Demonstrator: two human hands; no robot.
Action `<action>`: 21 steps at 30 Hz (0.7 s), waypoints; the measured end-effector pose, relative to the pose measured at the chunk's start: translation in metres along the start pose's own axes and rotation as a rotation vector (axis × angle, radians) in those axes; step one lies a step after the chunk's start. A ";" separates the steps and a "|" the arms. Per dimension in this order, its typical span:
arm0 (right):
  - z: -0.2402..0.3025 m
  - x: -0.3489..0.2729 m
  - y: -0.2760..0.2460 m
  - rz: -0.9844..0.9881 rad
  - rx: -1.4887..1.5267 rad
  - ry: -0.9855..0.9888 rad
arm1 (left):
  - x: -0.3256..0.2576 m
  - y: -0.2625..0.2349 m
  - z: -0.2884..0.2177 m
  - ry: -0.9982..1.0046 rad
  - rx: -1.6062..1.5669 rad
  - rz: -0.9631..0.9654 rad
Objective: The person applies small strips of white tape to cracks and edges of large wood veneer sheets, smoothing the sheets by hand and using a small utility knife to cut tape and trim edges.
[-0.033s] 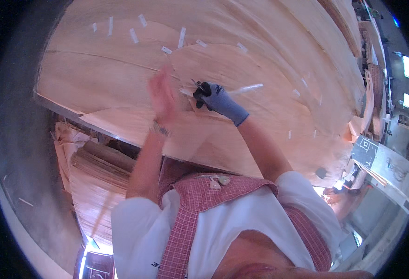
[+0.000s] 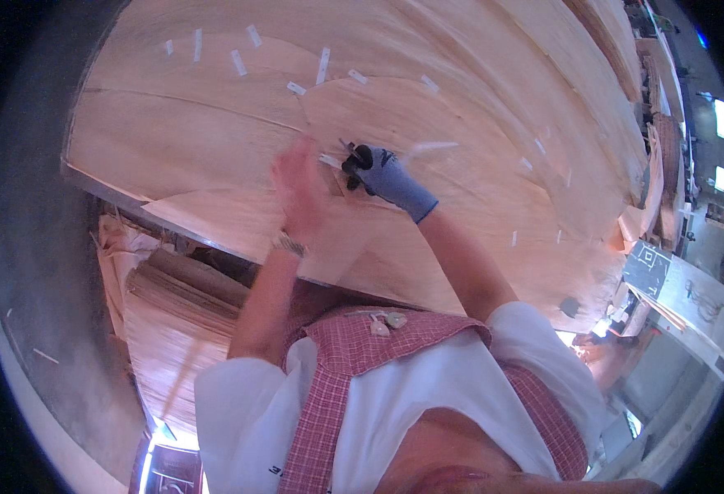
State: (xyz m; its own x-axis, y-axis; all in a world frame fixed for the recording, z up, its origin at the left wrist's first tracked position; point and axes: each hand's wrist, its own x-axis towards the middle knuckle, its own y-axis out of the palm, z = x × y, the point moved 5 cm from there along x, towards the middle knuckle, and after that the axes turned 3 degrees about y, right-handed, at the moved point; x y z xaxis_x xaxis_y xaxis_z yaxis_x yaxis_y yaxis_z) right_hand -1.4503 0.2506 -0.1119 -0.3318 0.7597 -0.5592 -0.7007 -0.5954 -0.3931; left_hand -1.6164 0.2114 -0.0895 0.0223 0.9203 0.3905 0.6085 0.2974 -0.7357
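A large sheet of pale tan wood veneer (image 2: 205, 165) lies under both hands. My left hand (image 2: 300, 189), bare and smeared by motion, is over the sheet just left of the right hand. Its fingers look stretched out, with nothing visible in them. My right hand (image 2: 387, 177) wears a grey-blue glove with black fingers. Those fingers are closed on a small thin metal tool (image 2: 346, 146), whose exact kind is too small to tell. By the glove's fingertips is a short white tape strip (image 2: 329, 160). Another pale strip (image 2: 434, 147) shows right of the glove.
Several white tape strips (image 2: 322, 66) are stuck across the far part of the sheet. Below its near left edge stands a stack of veneer sheets (image 2: 185, 296). More veneer (image 2: 667, 156) is piled at the far right, with a grey-topped bench (image 2: 691, 296) nearer.
My left hand has shifted slightly right and toward me, closer to the gloved hand. The right hand stays nearly in place. The pale strip right of the glove looks fainter.
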 end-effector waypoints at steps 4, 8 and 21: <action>-0.003 -0.002 0.005 -0.235 -0.788 -0.272 | -0.044 0.019 -0.029 0.072 0.298 0.174; 0.016 -0.021 -0.028 -0.204 -0.562 -0.366 | -0.043 0.003 -0.018 0.003 0.186 0.191; -0.027 -0.040 -0.005 -0.147 -0.721 -0.374 | -0.107 0.026 -0.088 -0.081 0.189 0.367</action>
State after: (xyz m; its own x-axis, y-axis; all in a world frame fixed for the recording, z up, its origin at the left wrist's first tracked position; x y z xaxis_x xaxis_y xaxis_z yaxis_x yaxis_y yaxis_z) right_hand -1.4167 0.2164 -0.1074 -0.5457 0.8041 -0.2359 -0.2177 -0.4078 -0.8867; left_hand -1.5332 0.0987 -0.1021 0.1434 0.9887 0.0440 0.4150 -0.0197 -0.9096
